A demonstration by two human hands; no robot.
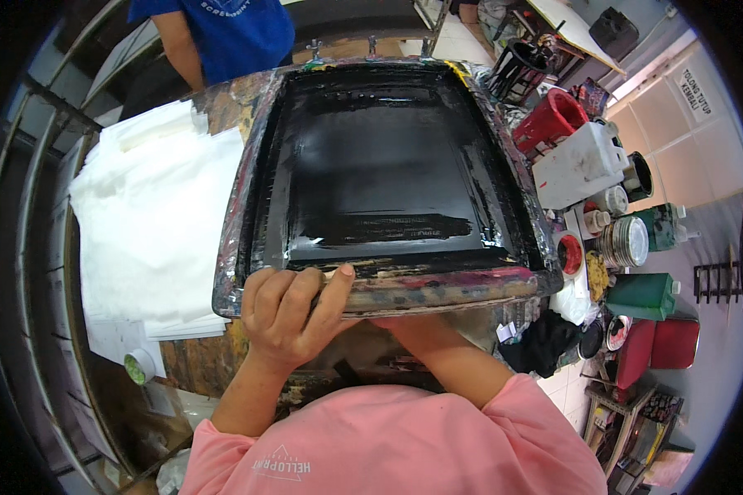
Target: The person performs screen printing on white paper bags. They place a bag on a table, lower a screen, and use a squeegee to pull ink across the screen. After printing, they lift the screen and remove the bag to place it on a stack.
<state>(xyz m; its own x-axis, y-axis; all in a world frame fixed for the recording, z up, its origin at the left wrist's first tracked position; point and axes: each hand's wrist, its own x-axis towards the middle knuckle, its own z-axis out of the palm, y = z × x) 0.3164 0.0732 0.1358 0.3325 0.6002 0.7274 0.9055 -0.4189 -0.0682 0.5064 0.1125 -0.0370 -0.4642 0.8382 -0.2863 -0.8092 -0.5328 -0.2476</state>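
Note:
A screen printing frame [437, 289], its rim smeared with ink, fills the middle of the view. Glossy black ink coats its mesh [380, 165], with a thicker dark band along the near side. My left hand [293, 305] is closed over the near rail, left of its middle, with the index finger lying on top. The near rail looks raised toward me. My right forearm [450, 355] reaches beneath the frame, where the right hand and its fingers are hidden. Clamp bolts [371, 48] stand along the far edge.
White sheets [153, 223] lie stacked on the stained table at left, with a small round tub [139, 366] near them. Cans, a white jerrycan [578, 165] and green jugs [642, 295] crowd the right. A person in a blue shirt [231, 33] stands at the far side.

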